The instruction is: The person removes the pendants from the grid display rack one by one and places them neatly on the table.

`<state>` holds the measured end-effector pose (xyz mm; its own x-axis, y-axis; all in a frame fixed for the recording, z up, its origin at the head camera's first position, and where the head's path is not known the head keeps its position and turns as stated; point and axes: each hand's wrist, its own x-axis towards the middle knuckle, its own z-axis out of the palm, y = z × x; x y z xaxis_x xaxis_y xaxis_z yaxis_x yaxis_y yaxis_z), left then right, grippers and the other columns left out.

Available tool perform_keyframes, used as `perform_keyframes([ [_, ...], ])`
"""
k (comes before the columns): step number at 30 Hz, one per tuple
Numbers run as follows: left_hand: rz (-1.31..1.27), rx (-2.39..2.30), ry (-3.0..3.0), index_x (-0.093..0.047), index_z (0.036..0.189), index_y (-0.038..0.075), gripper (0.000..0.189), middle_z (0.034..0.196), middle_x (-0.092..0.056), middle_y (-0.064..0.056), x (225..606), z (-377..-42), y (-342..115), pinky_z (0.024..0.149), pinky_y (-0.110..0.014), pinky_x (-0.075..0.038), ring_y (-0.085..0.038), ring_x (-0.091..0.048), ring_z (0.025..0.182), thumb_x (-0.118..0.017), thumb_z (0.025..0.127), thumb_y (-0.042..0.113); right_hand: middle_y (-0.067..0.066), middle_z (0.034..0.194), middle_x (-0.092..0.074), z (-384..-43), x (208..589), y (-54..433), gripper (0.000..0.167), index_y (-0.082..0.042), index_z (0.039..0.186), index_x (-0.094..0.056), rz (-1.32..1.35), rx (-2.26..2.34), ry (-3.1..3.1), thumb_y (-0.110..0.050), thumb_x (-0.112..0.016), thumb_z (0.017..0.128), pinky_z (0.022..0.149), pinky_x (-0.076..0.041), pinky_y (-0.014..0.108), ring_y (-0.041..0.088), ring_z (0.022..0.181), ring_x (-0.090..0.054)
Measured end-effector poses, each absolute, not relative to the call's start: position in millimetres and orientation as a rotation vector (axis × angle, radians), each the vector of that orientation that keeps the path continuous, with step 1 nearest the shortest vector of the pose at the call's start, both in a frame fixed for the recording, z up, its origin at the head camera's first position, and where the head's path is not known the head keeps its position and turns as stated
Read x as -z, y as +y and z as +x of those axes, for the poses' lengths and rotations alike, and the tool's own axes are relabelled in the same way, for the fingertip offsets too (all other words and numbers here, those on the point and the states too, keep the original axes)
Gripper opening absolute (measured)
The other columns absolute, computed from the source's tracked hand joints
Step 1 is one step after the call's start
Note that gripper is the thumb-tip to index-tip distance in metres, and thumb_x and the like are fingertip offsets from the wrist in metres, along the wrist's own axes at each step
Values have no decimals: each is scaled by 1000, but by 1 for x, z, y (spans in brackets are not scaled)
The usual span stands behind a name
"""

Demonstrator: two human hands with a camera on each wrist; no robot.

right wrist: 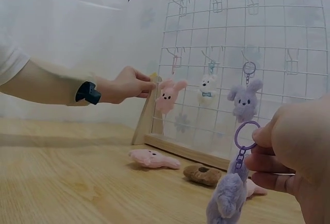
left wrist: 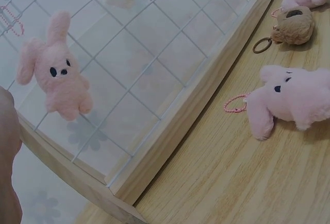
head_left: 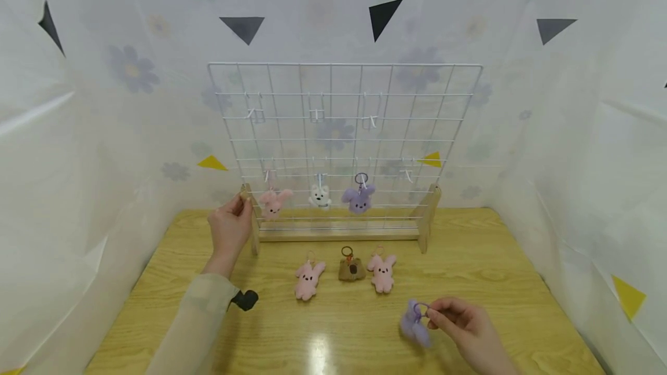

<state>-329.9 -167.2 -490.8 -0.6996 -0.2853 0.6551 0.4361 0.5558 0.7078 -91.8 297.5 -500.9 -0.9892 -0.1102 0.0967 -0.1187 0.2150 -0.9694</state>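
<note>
My right hand (head_left: 466, 328) pinches the purple ring of a purple plush bunny keychain (head_left: 413, 326); the plush hangs below the ring in the right wrist view. My left hand (head_left: 231, 225) grips the top of the left wooden upright (head_left: 254, 230) of a white wire grid rack (head_left: 344, 140). On the lower hooks hang a pink bunny keychain (head_left: 273, 204), a white bear keychain (head_left: 320, 197) and another purple bunny keychain (head_left: 358, 198). The left wrist view shows only part of the left hand, at its left edge.
On the table before the rack lie a pink bunny keychain (head_left: 307, 282), a brown plush keychain (head_left: 351, 269) and another pink bunny keychain (head_left: 383, 274). Bare hooks (head_left: 316, 114) line the rack's upper part, and one bare hook (head_left: 407, 174) sits lower right.
</note>
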Motion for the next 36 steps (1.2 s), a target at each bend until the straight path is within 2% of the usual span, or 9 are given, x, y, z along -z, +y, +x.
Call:
perform_keyframes([
  [3, -123, 1195, -2023, -78, 110, -11, 19, 97, -75, -28, 491, -330, -168, 67, 1, -45, -40, -78, 81, -74, 97, 3, 21, 101, -73, -90, 505, 296, 16, 13, 108, -67, 246, -2011, -2416, -2, -66, 104, 81, -65, 37, 25, 86, -74],
  [11, -120, 1191, -2033, -78, 112, -9, 20, 99, -75, -27, 492, -329, -169, 68, 1, -46, -38, -78, 84, -74, 98, 4, 16, 100, -75, -91, 522, 290, 11, 18, 108, -64, 495, -2101, -2279, 11, -60, 102, 78, -65, 36, 20, 86, -75],
  [18, -130, 1191, -2024, -78, 112, -9, 20, 100, -75, -27, 491, -330, -169, 68, 0, -46, -38, -78, 83, -74, 97, 3, 26, 101, -71, -100, 524, 276, 16, 14, 110, -67, 400, -2078, -2393, -1, -64, 105, 81, -65, 42, 23, 87, -75],
  [29, -137, 1204, -2021, -77, 113, -9, 20, 100, -75, -28, 489, -330, -168, 69, 0, -47, -39, -78, 85, -74, 97, 1, 22, 96, -73, -120, 529, 269, 16, 6, 106, -70, 426, -1960, -2472, -9, -66, 106, 76, -65, 39, 26, 84, -73],
  [36, -115, 1246, -2027, -75, 116, -10, 22, 103, -74, -29, 488, -328, -166, 68, 0, -47, -41, -77, 87, -74, 97, 0, 21, 97, -72, -129, 534, 270, 21, 12, 108, -68, 373, -1952, -2495, -9, -67, 105, 77, -65, 38, 26, 85, -73],
])
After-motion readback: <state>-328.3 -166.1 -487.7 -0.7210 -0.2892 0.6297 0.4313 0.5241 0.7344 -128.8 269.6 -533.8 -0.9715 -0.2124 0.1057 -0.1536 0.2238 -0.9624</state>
